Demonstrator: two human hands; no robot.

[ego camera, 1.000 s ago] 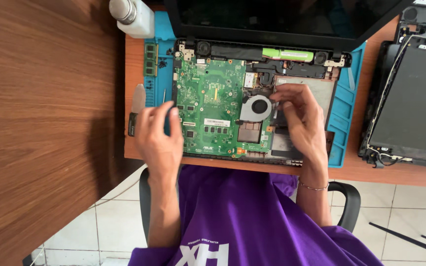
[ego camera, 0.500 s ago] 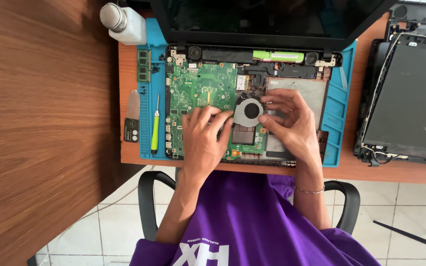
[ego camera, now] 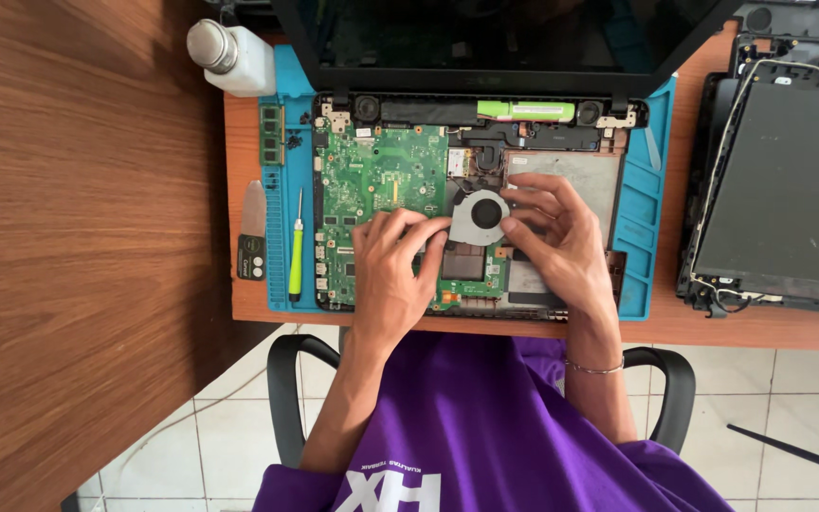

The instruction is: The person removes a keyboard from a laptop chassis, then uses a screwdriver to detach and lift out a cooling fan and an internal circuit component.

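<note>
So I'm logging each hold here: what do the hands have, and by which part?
Both hands, left hand and right hand, touch the round cooling fan at its opposite edges; whether it is lifted cannot be told.

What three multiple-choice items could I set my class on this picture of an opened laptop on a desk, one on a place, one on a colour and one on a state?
1. Where does the screwdriver lie?
A. on the blue mat, left of the green circuit board
B. on the floor
C. in the right hand

2. What colour is the screwdriver's handle?
A. red
B. yellow-green
C. black

3. What are the left hand and right hand doing?
A. resting in the lap
B. gripping the white bottle
C. fingertips at the round cooling fan, one hand on each side

Answers:
1 A, it lies along the mat's left strip, beside the board.
2 B, the handle shows yellow-green under a thin metal shaft.
3 C, both hands' fingers meet the fan's edges; neither holds a tool.
</note>
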